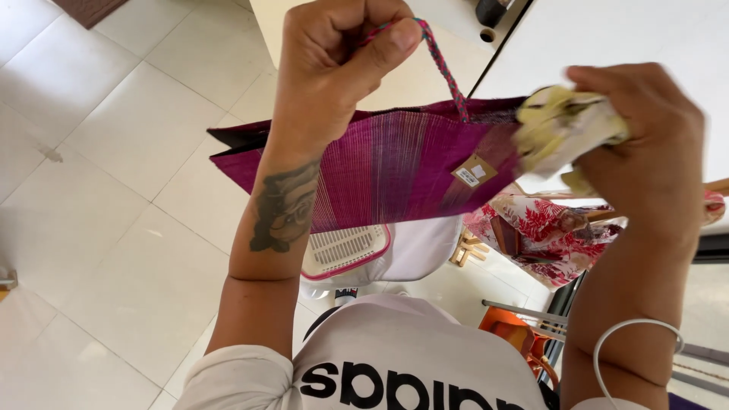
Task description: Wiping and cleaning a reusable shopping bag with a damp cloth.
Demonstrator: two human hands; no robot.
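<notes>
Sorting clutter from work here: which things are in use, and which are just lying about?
In use: left hand gripping the cord handle of the purple bag; right hand holding a yellowish wad.
Lying about: floral cloth, white-and-pink basket, orange stool.

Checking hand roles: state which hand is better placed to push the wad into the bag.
Right. The right hand already grips the yellowish wad at the magenta bag mouth; the left hand is occupied holding the braided handle.

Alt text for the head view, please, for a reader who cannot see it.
Seen from above, the left hand lifts a magenta woven bag by its braided handle, while the right hand presses a crumpled yellowish cloth at the bag's open top. Pale floor tiles lie below.
</notes>
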